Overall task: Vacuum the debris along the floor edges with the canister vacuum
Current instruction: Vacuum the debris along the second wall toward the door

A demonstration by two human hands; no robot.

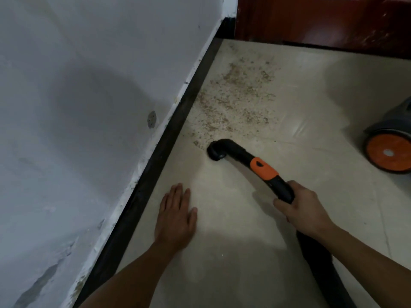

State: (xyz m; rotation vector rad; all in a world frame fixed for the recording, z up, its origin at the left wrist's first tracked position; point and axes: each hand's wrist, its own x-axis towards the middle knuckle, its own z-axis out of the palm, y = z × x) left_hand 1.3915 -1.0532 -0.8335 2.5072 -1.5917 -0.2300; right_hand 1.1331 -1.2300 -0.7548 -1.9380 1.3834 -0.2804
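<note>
Our right hand curls round the black hose handle just behind its orange collar; our left hand lies palm down with fingers straight, flat on the floor or just above it, holding nothing; the nozzle mouth points down at the floor at the near fringe of the debris, a scatter of brown crumbs that runs toward the red-brown door beside the dark baseboard. The risks, as we judge them: a quick sweep could push the crumbs outward instead of lifting them; a tilted mouth would lose its seal on the floor; crumbs tight against the baseboard may be missed, since the round mouth sits apart from it; a tug on the hose could drag the canister vacuum, which stands on its orange wheel at the right edge. The canister is the only container here; its inside is hidden, so we cannot tell how full it is.
</note>
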